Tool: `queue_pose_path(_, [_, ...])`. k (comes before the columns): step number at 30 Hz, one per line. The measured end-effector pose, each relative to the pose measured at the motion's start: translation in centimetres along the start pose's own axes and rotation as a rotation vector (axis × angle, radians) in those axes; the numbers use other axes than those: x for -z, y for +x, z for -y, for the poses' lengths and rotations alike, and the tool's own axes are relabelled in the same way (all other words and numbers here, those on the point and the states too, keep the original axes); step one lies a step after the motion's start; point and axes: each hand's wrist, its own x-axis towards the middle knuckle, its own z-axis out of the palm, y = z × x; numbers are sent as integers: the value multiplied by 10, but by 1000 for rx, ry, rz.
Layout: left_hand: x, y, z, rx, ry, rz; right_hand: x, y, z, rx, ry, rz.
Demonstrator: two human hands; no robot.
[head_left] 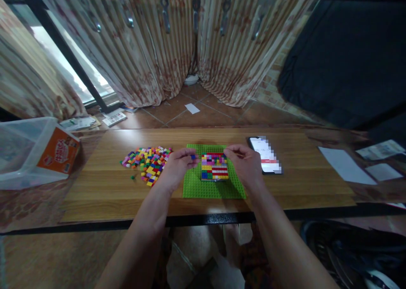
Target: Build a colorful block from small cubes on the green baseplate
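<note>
A green studded baseplate [192,189] lies on the wooden table, bearing a multicoloured block of toy bricks [215,167] with red, white, yellow, blue and pink rows. My left hand [179,164], at the block's left side, pinches a small blue brick [193,157] between its fingertips. At the block's far right corner is my right hand [245,161], its thumb and fingers pressed together. Whatever those right fingertips hold, if anything, is too small to make out. A heap of loose bricks [152,162] in many colours spreads left of the baseplate, partly behind my left hand.
A lit phone [264,155] lies on the table [301,183] just beyond my right hand. To the left stands a clear plastic bin [25,141] with an orange label. Paper sheets [345,165] lie off the table's right end. Striped curtains [152,48] hang behind.
</note>
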Motion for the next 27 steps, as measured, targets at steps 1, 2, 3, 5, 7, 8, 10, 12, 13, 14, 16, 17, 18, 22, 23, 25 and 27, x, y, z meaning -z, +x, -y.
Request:
queue_pose_path(1, [0, -1, -1, 6, -15, 18, -1, -1, 3, 17, 0, 23])
queue_pose_path(2, [-1, -3, -2, 8, -21, 43, -3, -3, 6, 48, -10, 49])
queue_pose_path(3, [-2, -4, -3, 5, -24, 71, -5, -6, 9, 90, -28, 77])
queue_pose_path(5, [-3, -8, -4, -7, -23, 134, -10, -11, 16, 177, -70, 136])
queue_pose_path(7, [-5, -10, -5, -18, -11, 191, -13, -16, 21, 235, -104, 185])
queue_pose_path(8, [-5, -11, -5, -24, -1, 207, -15, -18, 23, 250, -120, 206])
queue_pose_path(10, [-6, -12, -5, -43, 19, 210, -17, -19, 24, 266, -145, 237])
queue_pose_path(12, [-8, -12, -4, -73, 20, 189, -17, -20, 24, 273, -155, 262])
queue_pose_path(13, [-8, -12, -3, -88, 13, 178, -16, -20, 24, 275, -154, 271])
queue_pose_path(14, [-9, -12, -2, -102, 3, 169, -16, -19, 24, 276, -150, 278])
queue_pose_path(16, [-11, -12, -1, -115, -13, 161, -15, -19, 24, 277, -139, 290])
queue_pose_path(17, [-11, -13, -1, -116, -18, 158, -14, -19, 24, 277, -134, 295])
queue_pose_path(18, [-12, -13, -1, -113, -22, 154, -13, -19, 23, 280, -126, 300])
queue_pose_path(22, [-12, -12, 2, -91, -39, 135, -11, -20, 23, 314, -115, 313])
queue_pose_path(23, [-11, -11, 2, -86, -38, 135, -10, -20, 23, 325, -123, 316])
queue_pose_path(25, [-11, -11, 4, -83, -21, 143, -9, -21, 24, 339, -144, 313])
queue_pose_path(27, [-11, -11, 4, -90, 13, 153, -8, -23, 26, 349, -158, 302])
